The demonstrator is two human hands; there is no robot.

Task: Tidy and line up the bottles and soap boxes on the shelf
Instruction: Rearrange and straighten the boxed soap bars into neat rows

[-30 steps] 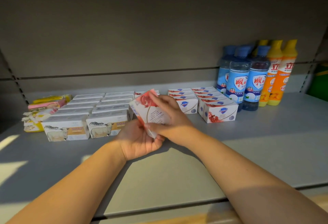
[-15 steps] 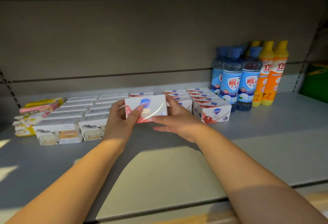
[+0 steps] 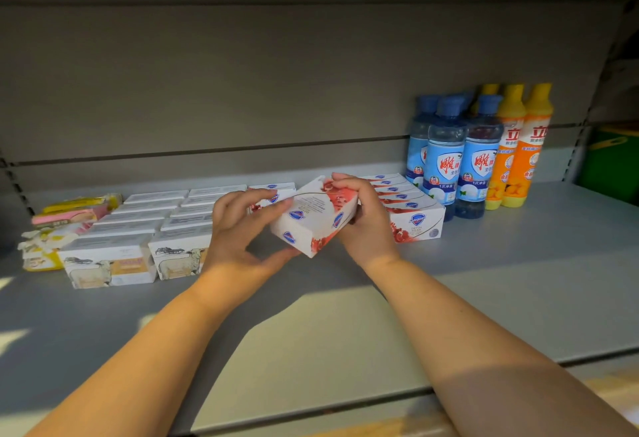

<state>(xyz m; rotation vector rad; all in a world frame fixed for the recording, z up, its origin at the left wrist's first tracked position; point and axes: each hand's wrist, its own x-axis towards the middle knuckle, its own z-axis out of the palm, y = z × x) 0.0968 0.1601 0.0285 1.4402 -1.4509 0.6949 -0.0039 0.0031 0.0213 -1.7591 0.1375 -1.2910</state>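
A white and red soap box (image 3: 313,217) is held tilted above the grey shelf (image 3: 518,281). My left hand (image 3: 238,232) pinches its left end between thumb and fingers. My right hand (image 3: 363,218) grips its right end from above. Behind it runs a row of matching red and white soap boxes (image 3: 411,218), partly hidden by my right hand. To the left stand two rows of white sheep-print soap boxes (image 3: 110,260). At the back right stand blue bottles (image 3: 446,160) and orange bottles (image 3: 529,146).
Loose yellow and pink soap packets (image 3: 58,218) lie in a heap at the far left. A green object (image 3: 612,156) sits beyond the shelf's right upright. The shelf's front lip (image 3: 311,409) runs below my forearms.
The soap box was turned from front-facing and level to tilted, its end now pointing toward me. Both hands shifted slightly right with it.
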